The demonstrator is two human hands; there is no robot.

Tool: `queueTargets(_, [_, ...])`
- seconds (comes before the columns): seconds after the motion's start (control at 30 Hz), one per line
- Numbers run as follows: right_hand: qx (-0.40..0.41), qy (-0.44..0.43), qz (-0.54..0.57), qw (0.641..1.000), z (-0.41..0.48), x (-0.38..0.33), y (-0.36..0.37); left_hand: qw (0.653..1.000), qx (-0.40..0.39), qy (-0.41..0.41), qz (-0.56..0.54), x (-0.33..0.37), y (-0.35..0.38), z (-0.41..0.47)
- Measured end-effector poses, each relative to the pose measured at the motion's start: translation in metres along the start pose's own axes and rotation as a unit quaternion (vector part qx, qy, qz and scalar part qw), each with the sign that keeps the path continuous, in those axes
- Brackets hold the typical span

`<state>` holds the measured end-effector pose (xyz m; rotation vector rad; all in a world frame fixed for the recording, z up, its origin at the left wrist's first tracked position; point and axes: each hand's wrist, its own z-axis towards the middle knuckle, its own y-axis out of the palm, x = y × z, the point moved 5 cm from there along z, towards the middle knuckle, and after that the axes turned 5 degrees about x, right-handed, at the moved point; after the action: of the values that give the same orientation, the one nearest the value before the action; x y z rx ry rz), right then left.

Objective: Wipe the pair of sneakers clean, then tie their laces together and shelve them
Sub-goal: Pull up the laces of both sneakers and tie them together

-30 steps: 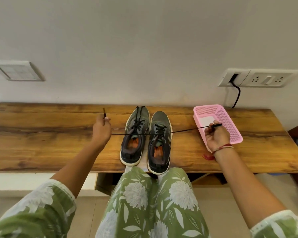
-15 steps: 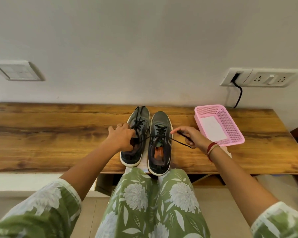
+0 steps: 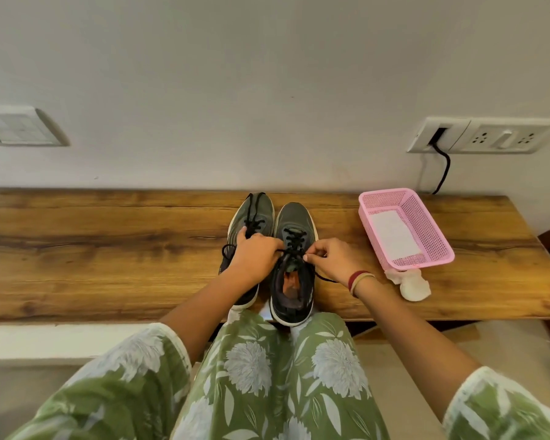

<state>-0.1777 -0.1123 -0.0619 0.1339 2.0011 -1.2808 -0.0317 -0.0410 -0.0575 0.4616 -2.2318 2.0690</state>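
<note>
Firmly, left hand (image 3: 255, 256), right hand (image 3: 331, 259) pinch laces (image 3: 294, 241) (black).

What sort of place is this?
Likely a home, perhaps an entryway: a wooden bench against a plain wall with a socket panel, sneakers on it, and a pink basket beside them.

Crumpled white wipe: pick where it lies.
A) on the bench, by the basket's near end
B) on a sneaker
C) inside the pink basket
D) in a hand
A: the crumpled white wipe lies on the wooden bench, by the pink basket's near end, outside it.
</note>
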Motion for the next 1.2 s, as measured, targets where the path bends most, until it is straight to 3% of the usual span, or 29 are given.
queueTargets(0.13, [0.024,0.0,0.061,0.998,-0.003,0.004,-0.007,0.994,0.041,-0.019,-0.103,-0.013,-0.009,-0.002])
queueTargets(0.23, [0.023,-0.012,0.076,0.997,-0.001,0.01,-0.014,0.986,0.03,-0.047,-0.159,-0.024,-0.016,-0.001])
queueTargets(0.4, [0.029,-0.014,0.052,0.998,-0.001,0.02,-0.02,0.997,-0.002,-0.034,-0.076,-0.027,-0.014,-0.003])
queueTargets(0.57, [-0.014,-0.016,0.084,0.996,-0.002,0.022,-0.009,0.998,-0.04,-0.029,0.041,-0.009,-0.012,-0.002])
queueTargets(0.7, [-0.04,0.003,0.145,0.989,-0.002,0.014,-0.002,0.994,-0.103,-0.034,0.011,0.008,-0.007,0.005])
queueTargets(0.87, [-0.025,-0.003,0.132,0.991,-0.002,0.013,-0.003,0.999,-0.013,-0.019,-0.031,0.003,-0.011,0.005])
queueTargets(1.03, [0.001,0.005,0.12,0.993,0.003,0.018,-0.011,1.0,-0.008,-0.016,-0.024,-0.005,-0.01,0.001])
queueTargets(1.1, [-0.006,0.009,0.143,0.99,0.002,0.015,-0.011,0.998,-0.02,-0.012,-0.061,-0.003,-0.01,0.0])
queueTargets(1.2, [-0.022,0.028,0.25,0.968,-0.004,0.01,-0.018,0.971,-0.019,-0.025,-0.237,0.003,-0.017,-0.003])
